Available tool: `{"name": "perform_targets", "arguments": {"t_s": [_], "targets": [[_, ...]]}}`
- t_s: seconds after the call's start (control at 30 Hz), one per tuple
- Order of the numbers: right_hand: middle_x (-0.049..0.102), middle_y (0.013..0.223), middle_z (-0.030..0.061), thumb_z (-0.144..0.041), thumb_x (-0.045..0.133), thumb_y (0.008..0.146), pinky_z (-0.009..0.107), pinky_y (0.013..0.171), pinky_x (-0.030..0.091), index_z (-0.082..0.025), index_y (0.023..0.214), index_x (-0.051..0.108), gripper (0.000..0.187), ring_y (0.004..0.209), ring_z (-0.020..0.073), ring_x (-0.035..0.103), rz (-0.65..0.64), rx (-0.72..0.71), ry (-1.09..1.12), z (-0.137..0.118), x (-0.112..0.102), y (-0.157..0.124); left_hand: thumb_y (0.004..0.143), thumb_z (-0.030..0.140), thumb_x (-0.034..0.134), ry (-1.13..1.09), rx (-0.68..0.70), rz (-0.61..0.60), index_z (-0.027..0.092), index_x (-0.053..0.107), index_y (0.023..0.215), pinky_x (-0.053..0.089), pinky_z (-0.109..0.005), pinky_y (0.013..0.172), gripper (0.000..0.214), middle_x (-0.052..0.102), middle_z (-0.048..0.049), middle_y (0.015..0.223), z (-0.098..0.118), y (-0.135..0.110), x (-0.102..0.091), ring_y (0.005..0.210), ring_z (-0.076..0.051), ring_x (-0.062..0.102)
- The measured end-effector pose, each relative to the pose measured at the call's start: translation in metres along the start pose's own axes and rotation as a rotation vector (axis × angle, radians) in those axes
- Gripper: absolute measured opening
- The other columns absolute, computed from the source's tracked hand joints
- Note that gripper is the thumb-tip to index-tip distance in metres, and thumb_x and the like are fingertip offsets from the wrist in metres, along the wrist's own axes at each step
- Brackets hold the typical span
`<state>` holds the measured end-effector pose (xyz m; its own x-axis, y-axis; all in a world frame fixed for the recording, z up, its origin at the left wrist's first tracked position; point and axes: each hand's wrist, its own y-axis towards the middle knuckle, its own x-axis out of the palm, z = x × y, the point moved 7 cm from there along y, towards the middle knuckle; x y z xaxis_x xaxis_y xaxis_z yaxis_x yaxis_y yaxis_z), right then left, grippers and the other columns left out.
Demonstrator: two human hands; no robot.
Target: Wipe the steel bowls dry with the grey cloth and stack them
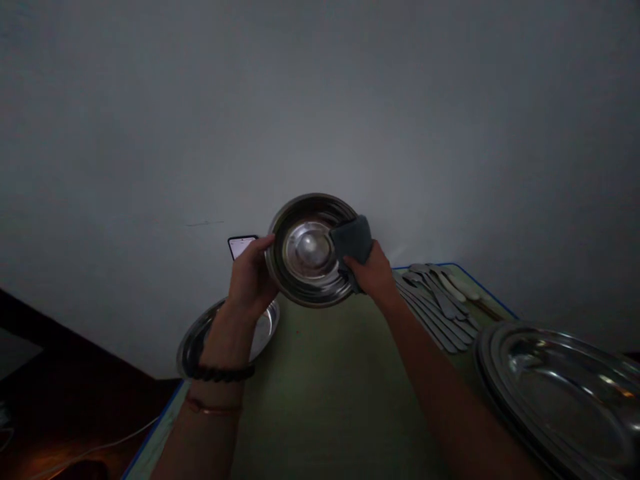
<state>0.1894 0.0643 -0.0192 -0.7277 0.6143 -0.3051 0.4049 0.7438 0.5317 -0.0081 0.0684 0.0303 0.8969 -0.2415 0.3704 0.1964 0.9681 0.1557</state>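
Observation:
A round, shiny metal bowl [311, 250] is held up above the table with its inside turned toward me. My left hand [250, 277] grips its left rim, thumb over the edge and the other fingers hidden behind. In my right hand [373, 270] is a folded dark grey cloth [353, 240], pressed against the bowl's right rim and inner wall. Below my left forearm a second metal bowl [265, 331] rests on the table, partly covered by the arm.
The green table [325, 400] stands against a grey wall [320, 100]. A lit phone [239, 247] leans behind my left hand. Several spoons and other metal cutlery [440, 300] lie at the back right. A stack of metal plates or shallow bowls [565, 400] fills the right front.

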Motion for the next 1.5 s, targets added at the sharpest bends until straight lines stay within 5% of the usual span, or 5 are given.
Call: {"name": "perform_targets", "arguments": {"t_s": [0.3,0.53,0.93,1.23,1.5], "targets": [[0.061,0.082,0.0050,-0.033,0.059,0.078,0.033,0.068,0.042,-0.020,0.081,0.061,0.014,0.075,0.0204,0.056,-0.018,-0.219,-0.246,-0.021,-0.017,0.006,0.078,0.040,0.066,0.527,-0.005,-0.335,0.024,0.071,0.106,0.045,-0.036,0.097,0.032,0.072,-0.0073,0.110,-0.025,-0.006,0.017,0.106,-0.025,0.064],[0.063,0.088,0.0117,-0.046,0.048,0.087,0.034,0.068,0.042,-0.016,0.090,0.059,0.032,0.080,0.0242,0.058,0.010,-0.131,-0.277,-0.005,-0.018,0.008,0.078,0.050,0.062,0.259,-0.171,-0.154,0.018,0.074,0.092,0.057,-0.036,0.069,0.036,0.075,-0.0092,0.074,-0.036,0.003,0.003,0.072,-0.025,0.070],[0.058,0.105,0.0134,-0.026,0.051,0.082,0.044,0.085,0.044,-0.018,0.104,0.055,0.023,0.099,0.0261,0.054,0.248,-0.170,-0.209,-0.013,-0.035,0.005,0.081,0.039,0.058,-0.040,-0.137,0.051,0.015,0.070,0.091,0.051,-0.039,0.091,0.029,0.075,-0.0097,0.087,-0.035,0.012,0.000,0.097,-0.027,0.068],[0.046,0.142,0.0174,-0.027,0.050,0.085,0.049,0.097,0.042,-0.014,0.140,0.039,0.058,0.123,0.0324,0.048,-0.079,-0.084,-0.414,-0.001,-0.020,0.008,0.085,0.036,0.052,-0.302,-0.166,0.107,0.014,0.071,0.091,0.047,-0.039,0.097,0.030,0.075,-0.0098,0.089,-0.089,0.006,0.025,0.106,-0.027,0.064],[0.037,0.145,0.0217,-0.027,0.052,0.086,0.050,0.106,0.027,-0.009,0.121,0.059,0.040,0.133,0.0352,0.034,-0.418,0.004,-0.681,0.006,0.011,-0.012,0.086,0.034,0.049,-0.435,-0.311,0.305,0.012,0.070,0.094,0.050,-0.039,0.093,0.031,0.075,-0.0103,0.096,-0.145,-0.023,0.006,0.103,-0.026,0.066]]}}
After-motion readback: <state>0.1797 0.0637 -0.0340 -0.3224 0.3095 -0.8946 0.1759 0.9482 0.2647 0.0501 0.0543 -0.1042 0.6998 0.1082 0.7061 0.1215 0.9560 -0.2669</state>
